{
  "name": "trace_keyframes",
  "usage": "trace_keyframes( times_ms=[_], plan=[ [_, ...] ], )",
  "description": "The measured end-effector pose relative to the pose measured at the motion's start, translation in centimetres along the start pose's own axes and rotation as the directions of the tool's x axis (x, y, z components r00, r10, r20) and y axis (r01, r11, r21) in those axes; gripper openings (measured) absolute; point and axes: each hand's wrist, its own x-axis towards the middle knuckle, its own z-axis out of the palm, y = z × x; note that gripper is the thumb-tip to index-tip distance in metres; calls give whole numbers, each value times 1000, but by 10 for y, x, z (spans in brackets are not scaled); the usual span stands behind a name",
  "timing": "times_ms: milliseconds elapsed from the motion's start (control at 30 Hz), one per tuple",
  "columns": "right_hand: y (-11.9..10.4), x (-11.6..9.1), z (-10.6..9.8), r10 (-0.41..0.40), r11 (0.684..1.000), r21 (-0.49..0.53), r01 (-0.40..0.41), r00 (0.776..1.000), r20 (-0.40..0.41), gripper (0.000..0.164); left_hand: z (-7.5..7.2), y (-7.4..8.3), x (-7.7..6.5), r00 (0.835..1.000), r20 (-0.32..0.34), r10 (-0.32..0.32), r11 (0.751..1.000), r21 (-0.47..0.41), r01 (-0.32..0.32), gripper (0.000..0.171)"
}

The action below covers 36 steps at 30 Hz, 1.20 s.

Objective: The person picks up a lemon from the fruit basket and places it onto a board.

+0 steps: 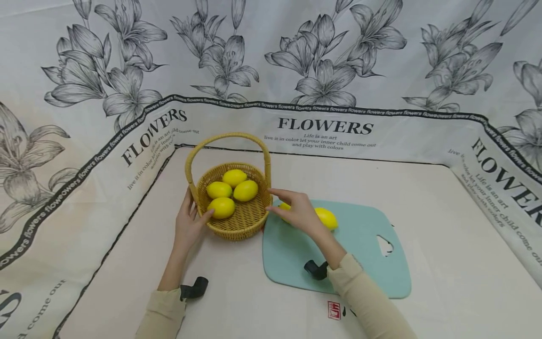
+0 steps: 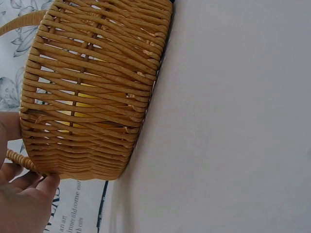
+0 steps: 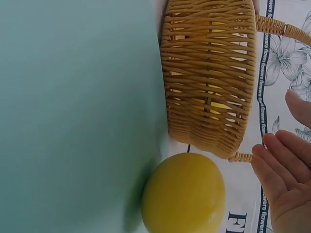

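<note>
A woven wicker basket (image 1: 243,220) with a tall arched handle stands on the table, holding several yellow lemons (image 1: 222,208). My left hand (image 1: 188,228) grips the basket's left rim, thumb at the inner side and fingers outside near the handle base. At the opposite side, my right hand (image 1: 298,212) has its fingers loosely extended, thumb apart, fingertips right by the right handle base (image 3: 243,157). Below and behind that hand, one lemon (image 1: 328,219) lies on the light-green cutting board (image 1: 355,249); another lemon (image 1: 284,206) there is partly hidden by the hand.
The board lies just right of the basket, its cut-out grip hole toward the right. A white cloth (image 1: 423,188) covers the table, and flower-printed cloth walls (image 1: 326,132) rise at the back and sides. Dark wrist-worn devices (image 1: 195,288) sit at both cuffs.
</note>
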Motion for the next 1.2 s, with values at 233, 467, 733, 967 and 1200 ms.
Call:
trace_keyframes(
  times_ms=[233, 467, 733, 967, 1200],
  plan=[
    [-5, 8, 9, -16, 1000, -2, 16, 1000, 26, 51, -2, -25, 8, 1000, -9, 9, 1000, -6, -9, 90],
    [-12, 15, 18, -31, 999, -16, 32, 998, 46, 51, -1, -36, 10, 999, -25, 33, 999, 11, -33, 90],
    [-18, 26, 29, -63, 998, -22, 65, 996, 63, 48, -2, -37, 10, 999, -31, 26, 999, 23, -25, 91],
    [-25, 33, 38, -69, 997, -39, 72, 995, 77, 49, -1, -37, 9, 999, -27, 29, 1000, 7, -29, 89],
    [-28, 38, 43, -62, 997, -36, 66, 994, 94, 48, -2, -38, 10, 999, -26, 46, 999, 18, -45, 90]
  ],
)
